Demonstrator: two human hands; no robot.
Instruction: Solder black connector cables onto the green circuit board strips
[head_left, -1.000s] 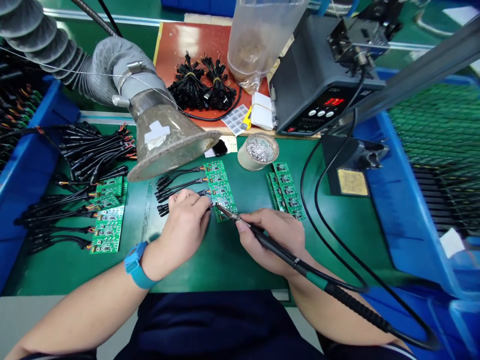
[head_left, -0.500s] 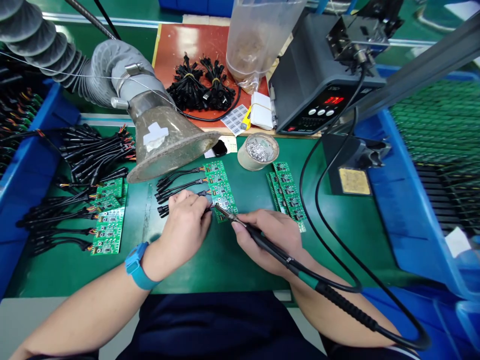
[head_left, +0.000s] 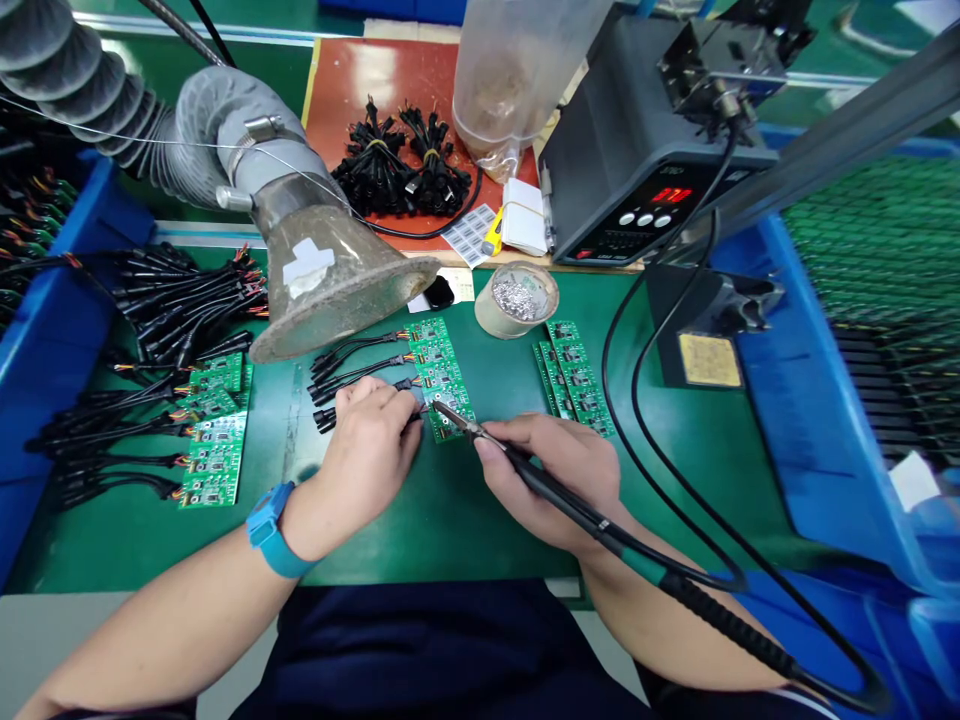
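Observation:
My right hand (head_left: 559,475) grips a soldering iron (head_left: 536,480), its tip over the lower part of a green circuit board strip (head_left: 441,375). Closed beside the strip's left edge, my left hand (head_left: 373,440) pinches a black cable (head_left: 325,420) whose wire end meets the board. The pinched end is mostly covered by my fingers. Above that hand, further black cables (head_left: 352,348) run from the strip's upper sections toward the left. To the right lie bare circuit boards (head_left: 576,380), overlapping one another.
A fume extractor hood (head_left: 334,275) hangs over the left side. Behind the boards stands a tub of solder bits (head_left: 516,300), near the soldering station (head_left: 660,150) and iron stand (head_left: 701,330). Wired boards (head_left: 214,440) lie left. Blue bins (head_left: 810,400) flank the bench.
The soldering iron and my right hand have shifted slightly right, and the iron's cord has swung outward. My left hand stays nearly in place.

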